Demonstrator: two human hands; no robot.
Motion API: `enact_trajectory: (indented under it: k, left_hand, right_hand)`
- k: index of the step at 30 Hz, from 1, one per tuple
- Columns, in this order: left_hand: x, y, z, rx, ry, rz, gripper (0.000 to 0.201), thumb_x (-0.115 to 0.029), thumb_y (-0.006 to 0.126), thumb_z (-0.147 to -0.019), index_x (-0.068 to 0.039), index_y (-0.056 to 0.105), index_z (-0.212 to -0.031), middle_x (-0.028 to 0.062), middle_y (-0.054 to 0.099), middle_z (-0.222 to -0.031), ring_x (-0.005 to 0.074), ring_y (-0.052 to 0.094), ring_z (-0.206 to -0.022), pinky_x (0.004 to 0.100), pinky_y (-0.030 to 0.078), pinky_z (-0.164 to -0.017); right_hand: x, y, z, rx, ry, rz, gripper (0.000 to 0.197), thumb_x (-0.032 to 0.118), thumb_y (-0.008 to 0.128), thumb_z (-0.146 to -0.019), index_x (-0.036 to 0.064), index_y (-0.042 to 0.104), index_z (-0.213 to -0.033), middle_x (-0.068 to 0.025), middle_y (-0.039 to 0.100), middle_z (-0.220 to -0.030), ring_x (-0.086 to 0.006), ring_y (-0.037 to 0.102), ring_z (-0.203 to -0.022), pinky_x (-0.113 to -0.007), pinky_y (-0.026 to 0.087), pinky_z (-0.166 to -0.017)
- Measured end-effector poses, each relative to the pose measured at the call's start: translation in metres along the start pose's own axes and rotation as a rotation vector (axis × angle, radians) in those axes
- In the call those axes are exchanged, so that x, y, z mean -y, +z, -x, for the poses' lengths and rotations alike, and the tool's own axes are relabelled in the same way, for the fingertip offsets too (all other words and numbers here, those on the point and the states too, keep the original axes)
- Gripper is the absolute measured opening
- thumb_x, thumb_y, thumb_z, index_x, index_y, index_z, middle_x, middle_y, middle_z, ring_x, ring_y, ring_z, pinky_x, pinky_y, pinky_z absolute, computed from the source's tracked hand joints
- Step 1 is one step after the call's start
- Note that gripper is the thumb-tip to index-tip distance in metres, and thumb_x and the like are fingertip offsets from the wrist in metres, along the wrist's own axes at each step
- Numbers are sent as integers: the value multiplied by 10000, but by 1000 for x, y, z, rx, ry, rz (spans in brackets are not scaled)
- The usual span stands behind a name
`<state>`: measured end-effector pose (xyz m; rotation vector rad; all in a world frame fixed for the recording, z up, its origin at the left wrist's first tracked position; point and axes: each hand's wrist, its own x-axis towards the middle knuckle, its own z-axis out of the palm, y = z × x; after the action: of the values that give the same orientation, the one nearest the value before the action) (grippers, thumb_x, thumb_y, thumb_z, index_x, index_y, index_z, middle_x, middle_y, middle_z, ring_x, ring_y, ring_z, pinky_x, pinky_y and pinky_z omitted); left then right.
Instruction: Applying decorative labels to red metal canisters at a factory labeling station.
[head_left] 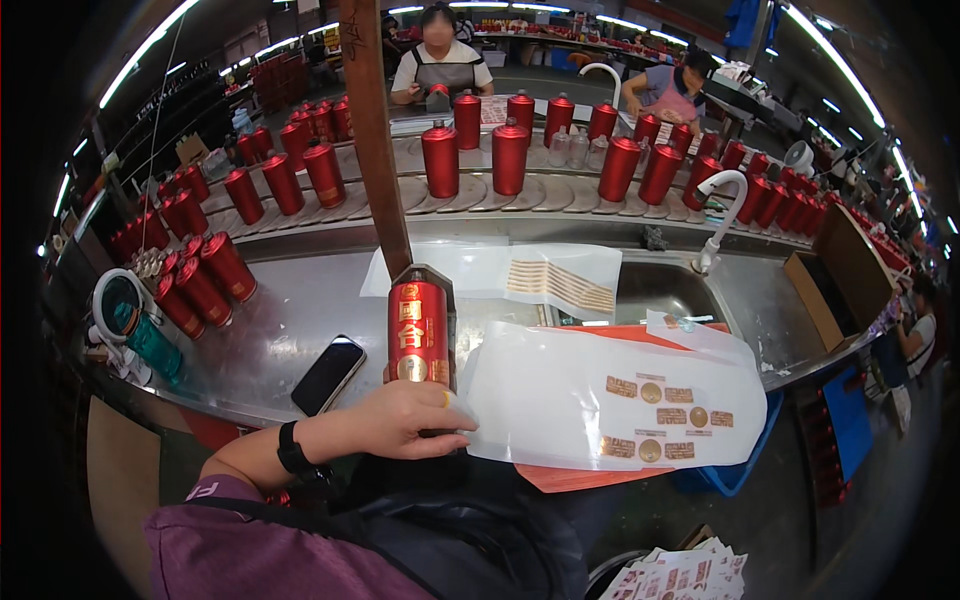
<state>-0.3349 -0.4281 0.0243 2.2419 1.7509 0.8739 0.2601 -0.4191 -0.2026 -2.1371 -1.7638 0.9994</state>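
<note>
A red bottle [418, 330] with gold lettering and a round gold emblem lies in a dark holder [449, 318] at the front edge of the steel bench. My left hand [418, 415] comes in from the left, with a dark band on its wrist. Its fingers curl over the bottle's lower end and point right; something pale shows by the fingertips. Close to those fingers begins a white backing sheet [540, 400], which carries several gold and brown stickers [651, 393] on its right half. My right hand does not show.
A phone [329, 375] lies left of the bottle, near a teal bottle [150, 345] and grouped red bottles [205, 285]. Behind run a conveyor [540, 195] with more red bottles, a sink [665, 288] and a white tap [722, 220]. A brown post [375, 130] rises mid-bench. Two people sit opposite.
</note>
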Motion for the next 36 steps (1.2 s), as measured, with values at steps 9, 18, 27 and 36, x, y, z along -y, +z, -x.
enact_trajectory:
  k: [9,18,27,36]
  left_hand:
    - [2,3,-1,-44,-12,0,201,-188,716,-846,-79,712,-1016,92,691,-914,277,677,-878,371,542,-753]
    - [8,3,2,-63,-67,-6,194,-172,714,-845,-77,709,-1014,144,681,-1039,302,667,-971,385,532,-831]
    - [4,6,4,-81,-32,-32,184,-177,710,-842,-77,687,-996,114,671,-1000,300,640,-1012,391,523,-838]
    - [6,12,-1,-145,-48,-114,218,-174,731,-829,-63,689,-1013,94,638,-941,384,513,-1248,448,481,-945]
  right_hand:
    - [-9,9,1,-50,-107,-36,227,171,639,-924,23,708,-1081,-127,696,-820,-168,588,-659,-314,493,-624]
    - [-18,15,-4,-63,-194,-58,225,163,632,-930,2,702,-1071,-117,684,-799,-145,566,-634,-295,477,-591]
    - [-12,8,-2,-66,-201,13,196,153,629,-929,15,713,-1039,-106,693,-791,-128,581,-614,-288,478,-562]
    - [-9,12,-7,47,-80,15,211,164,598,-948,18,706,-1056,-97,698,-810,-138,600,-625,-285,484,-569]
